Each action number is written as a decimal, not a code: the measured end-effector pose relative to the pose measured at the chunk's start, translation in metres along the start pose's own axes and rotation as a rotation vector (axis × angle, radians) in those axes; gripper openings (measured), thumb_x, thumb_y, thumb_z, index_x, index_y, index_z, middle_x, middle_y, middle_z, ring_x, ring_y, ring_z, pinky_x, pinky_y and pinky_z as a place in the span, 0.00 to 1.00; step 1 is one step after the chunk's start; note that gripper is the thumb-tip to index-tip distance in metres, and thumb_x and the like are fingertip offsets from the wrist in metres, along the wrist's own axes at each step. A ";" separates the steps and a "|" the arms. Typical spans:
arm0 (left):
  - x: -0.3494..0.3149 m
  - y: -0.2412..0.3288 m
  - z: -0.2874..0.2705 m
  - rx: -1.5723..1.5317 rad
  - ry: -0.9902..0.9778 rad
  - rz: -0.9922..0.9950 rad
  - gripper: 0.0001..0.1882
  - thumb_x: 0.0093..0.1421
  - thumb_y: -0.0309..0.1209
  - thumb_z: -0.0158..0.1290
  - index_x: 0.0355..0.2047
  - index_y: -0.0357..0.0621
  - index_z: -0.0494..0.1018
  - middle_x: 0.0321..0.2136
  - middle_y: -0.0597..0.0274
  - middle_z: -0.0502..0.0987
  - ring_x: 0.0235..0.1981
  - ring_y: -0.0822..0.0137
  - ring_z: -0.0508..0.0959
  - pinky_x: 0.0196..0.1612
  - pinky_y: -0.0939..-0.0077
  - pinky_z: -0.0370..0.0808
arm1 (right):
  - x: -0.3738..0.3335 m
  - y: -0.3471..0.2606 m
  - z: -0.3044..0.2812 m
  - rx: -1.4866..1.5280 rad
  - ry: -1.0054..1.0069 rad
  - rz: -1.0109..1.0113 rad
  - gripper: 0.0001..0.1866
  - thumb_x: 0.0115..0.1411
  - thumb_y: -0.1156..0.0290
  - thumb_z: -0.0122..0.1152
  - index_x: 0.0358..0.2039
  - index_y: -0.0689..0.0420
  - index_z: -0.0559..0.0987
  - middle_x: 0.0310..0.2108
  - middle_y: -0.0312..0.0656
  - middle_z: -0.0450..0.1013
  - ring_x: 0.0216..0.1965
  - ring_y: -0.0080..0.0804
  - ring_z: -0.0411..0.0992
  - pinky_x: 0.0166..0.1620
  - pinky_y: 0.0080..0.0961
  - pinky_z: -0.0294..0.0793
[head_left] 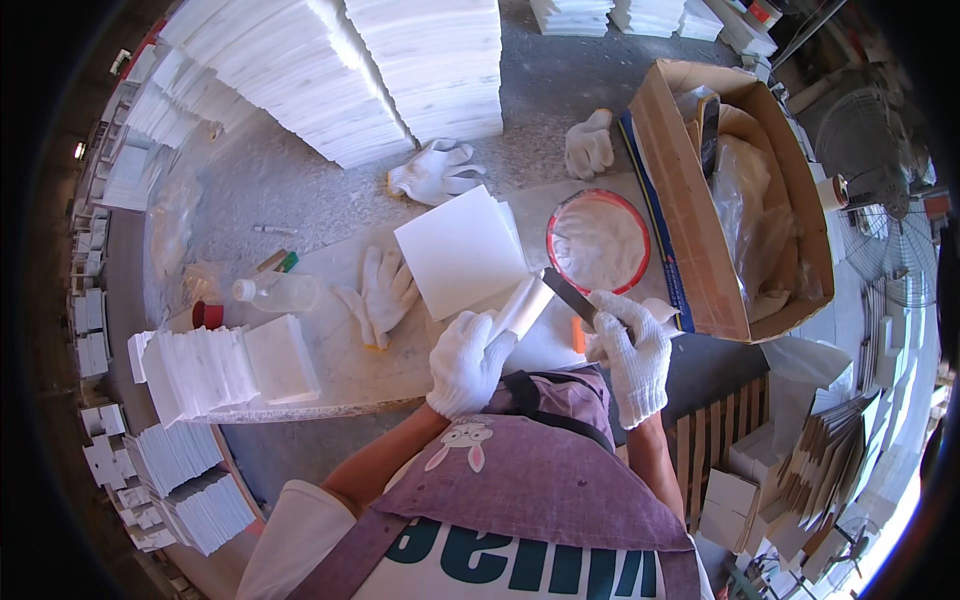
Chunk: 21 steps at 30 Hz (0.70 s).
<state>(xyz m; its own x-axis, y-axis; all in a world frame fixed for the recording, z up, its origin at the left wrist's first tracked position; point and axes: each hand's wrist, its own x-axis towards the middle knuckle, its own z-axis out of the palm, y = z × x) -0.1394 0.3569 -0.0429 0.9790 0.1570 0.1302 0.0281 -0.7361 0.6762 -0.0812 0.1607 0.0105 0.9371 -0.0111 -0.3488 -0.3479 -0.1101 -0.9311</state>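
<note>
Both my hands wear white knitted gloves. My left hand [465,362] is closed around a thin white tile [524,306], tilted so that its edge shows. My right hand [635,362] grips a dark flat bar [568,294], whose far end lies close to the tile's upper corner; I cannot tell whether they touch. Just beyond them, a few white square tiles [460,250] lie stacked on the worktable [330,375]. A round tub with a red rim [600,192] holds white powder or cloth. Beside my right hand is a small orange object [578,335].
Spare white gloves [382,295] lie about the table. A clear bottle [280,293] and tile stacks [200,370] stand at left, with tall stacks [430,70] behind. To the right are a cardboard box [690,215] holding plastic, a slatted pallet [720,415] and a fan [870,150].
</note>
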 end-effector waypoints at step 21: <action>0.007 -0.036 -0.012 -0.160 -0.018 -0.013 0.13 0.58 0.33 0.58 0.27 0.38 0.67 0.26 0.50 0.68 0.26 0.49 0.71 0.29 0.63 0.68 | 0.008 -0.004 0.030 -0.008 -0.083 -0.056 0.15 0.62 0.74 0.57 0.48 0.67 0.78 0.31 0.47 0.79 0.22 0.22 0.75 0.26 0.17 0.72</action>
<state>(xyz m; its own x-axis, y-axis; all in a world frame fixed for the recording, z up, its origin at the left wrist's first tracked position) -0.1360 0.3926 -0.0575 0.9822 0.1529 0.1091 0.0092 -0.6195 0.7850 -0.0735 0.1907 0.0081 0.9493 0.0776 -0.3046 -0.2948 -0.1159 -0.9485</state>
